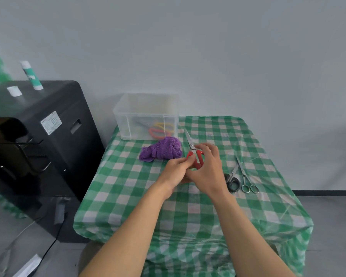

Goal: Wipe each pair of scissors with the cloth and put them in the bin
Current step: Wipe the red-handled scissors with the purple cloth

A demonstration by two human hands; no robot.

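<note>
Fingers of left hand and right hand grip the red scissors; cloth lies aside, so they might get binned unwiped lol.

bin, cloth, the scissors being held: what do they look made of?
bin: clear, slightly frosted hard plastic by the look; contents show through its wall.
cloth: purple, soft ribbed fabric, likely microfibre; bunched in folds.
scissors: blades look bare metal, grey with a sheen; handles red, matte, probably plastic.
</note>
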